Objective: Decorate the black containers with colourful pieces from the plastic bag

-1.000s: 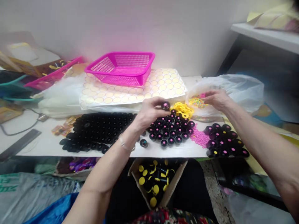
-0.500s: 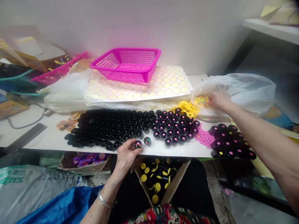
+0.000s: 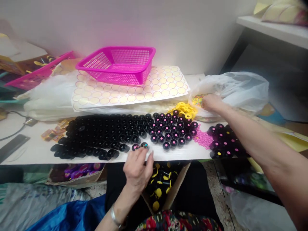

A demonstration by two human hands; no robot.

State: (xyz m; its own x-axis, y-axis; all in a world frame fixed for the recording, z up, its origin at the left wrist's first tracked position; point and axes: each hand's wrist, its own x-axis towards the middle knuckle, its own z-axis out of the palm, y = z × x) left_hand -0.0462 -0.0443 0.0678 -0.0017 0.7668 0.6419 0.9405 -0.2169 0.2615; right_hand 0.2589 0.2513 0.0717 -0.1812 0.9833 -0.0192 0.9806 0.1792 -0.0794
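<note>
My left hand [image 3: 138, 166] is at the front edge of the table, with its fingertips at two small black cups. One black cup [image 3: 135, 146] shows pink inside, and the other cup [image 3: 144, 145] has several coloured bits in it. My thumb stands apart from the fingers, and I see nothing gripped between them. My right hand [image 3: 211, 103] reaches into a clear plastic bag [image 3: 240, 91] at a pile of tiny multicoloured beads [image 3: 197, 100]; its fingertips are hidden. Rows of black cups [image 3: 103, 131] fill the middle, those on the right holding pink discs [image 3: 166, 128].
Loose pink discs [image 3: 203, 138] and yellow rings [image 3: 186, 110] lie right of the cups. A pink basket [image 3: 141, 77] sits on a sheet of round stickers [image 3: 168, 85] behind. Below the table edge, a cardboard box [image 3: 179, 183] holds black parts with yellow ends.
My left hand has let go of the pink-dotted cup and shifted right, its fingers now across both front cups. My right hand stays at the beads. The whole view has shifted slightly.
</note>
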